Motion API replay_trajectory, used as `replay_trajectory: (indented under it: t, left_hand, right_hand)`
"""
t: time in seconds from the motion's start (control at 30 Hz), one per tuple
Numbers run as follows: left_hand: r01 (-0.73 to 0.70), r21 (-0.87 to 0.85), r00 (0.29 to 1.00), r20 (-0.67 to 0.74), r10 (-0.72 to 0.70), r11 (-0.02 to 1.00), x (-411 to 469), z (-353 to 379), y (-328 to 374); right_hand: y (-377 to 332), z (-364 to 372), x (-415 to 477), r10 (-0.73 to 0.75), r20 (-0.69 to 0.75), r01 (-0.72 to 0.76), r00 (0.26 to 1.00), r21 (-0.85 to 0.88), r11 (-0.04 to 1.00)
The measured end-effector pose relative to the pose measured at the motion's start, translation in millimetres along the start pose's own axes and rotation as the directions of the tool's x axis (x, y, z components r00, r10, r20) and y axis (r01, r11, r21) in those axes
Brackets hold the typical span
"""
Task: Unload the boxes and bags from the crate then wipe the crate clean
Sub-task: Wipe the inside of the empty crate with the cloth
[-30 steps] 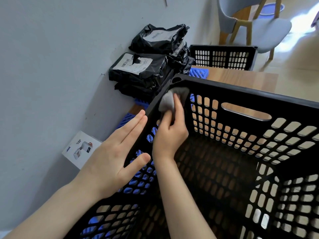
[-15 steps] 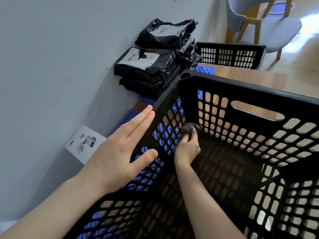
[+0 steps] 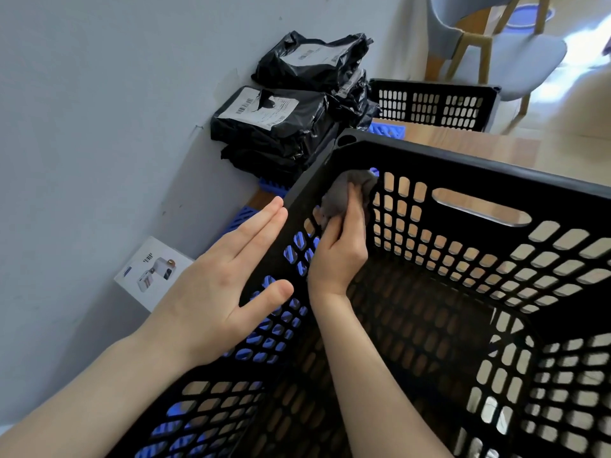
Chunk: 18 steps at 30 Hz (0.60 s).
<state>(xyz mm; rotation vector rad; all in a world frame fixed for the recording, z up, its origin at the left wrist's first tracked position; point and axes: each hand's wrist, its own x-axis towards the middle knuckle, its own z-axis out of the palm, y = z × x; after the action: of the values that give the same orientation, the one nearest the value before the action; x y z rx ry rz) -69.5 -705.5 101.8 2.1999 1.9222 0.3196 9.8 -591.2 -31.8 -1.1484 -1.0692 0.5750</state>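
Currently wiping inside the crate (image 3: 496, 175), far-left corner.
Right hand (image 3: 340, 249) is gripping a grey cloth (image 3: 344, 196) against the left wall just under the rim. Left hand (image 3: 224, 292) is lying flat on that wall's outside, fingers straight. Black bags (image 3: 281, 127) are sitting stacked beyond the corner, with a white box (image 3: 153, 272) leaning by the wall.

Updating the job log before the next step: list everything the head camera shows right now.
crate: one, black, front and centre
cloth: one, grey, on the crate's inner left wall near the far corner
bags: stack, black with white labels, against the wall; count unclear
box: one, white, low by the wall, left
second crate: one, black, beyond the table
blue grids: count unclear, under the bags
table: one, wooden, behind the crate
chair: one, grey, wooden legs, top right
left hand: flat on the crate's outer left wall
right hand: inside the crate, gripping the cloth
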Motion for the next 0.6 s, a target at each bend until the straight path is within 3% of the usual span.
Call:
replay_trajectory:
  t: [0.07,0.1,0.17,0.23,0.33,0.43,0.5,0.6]
  left_hand:
    - [-0.003,-0.004,1.0,-0.009,0.003,1.0,0,0,0]
    - [-0.003,-0.003,1.0,-0.012,0.003,1.0,0,0,1]
    - [0.003,0.005,1.0,-0.012,-0.003,1.0,-1,0,2]
    - [0.005,0.024,1.0,-0.014,-0.005,1.0,-1,0,3]
    - [0.011,0.058,0.999,-0.038,-0.009,0.998,-1,1,2]
    - [0.016,0.087,0.998,-0.055,-0.011,0.996,-1,4,1]
    - [0.018,0.102,0.999,-0.053,-0.012,0.995,-1,6,1]
    - [0.008,0.141,0.998,-0.068,0.001,0.99,0,8,1]
  right_hand:
    - [12,-2,-11,0.084,0.029,-0.082,0.996,-0.05,0.995]
    - [19,-7,-17,0.197,0.042,-0.192,0.98,-0.088,0.977]
    - [34,-16,-25,0.541,0.079,-0.521,0.837,-0.186,0.833]
    - [48,-25,-22,0.729,0.143,-0.656,0.669,-0.347,0.67]
    - [54,-39,-3,0.712,0.287,-0.508,0.642,-0.536,0.674]
    - [47,-54,29,0.61,0.512,-0.127,0.604,-0.695,0.708]
    - [28,-65,57,0.558,0.677,0.188,0.479,-0.701,0.688]
    - [-16,-83,93,0.51,0.846,0.534,0.157,-0.507,0.676]
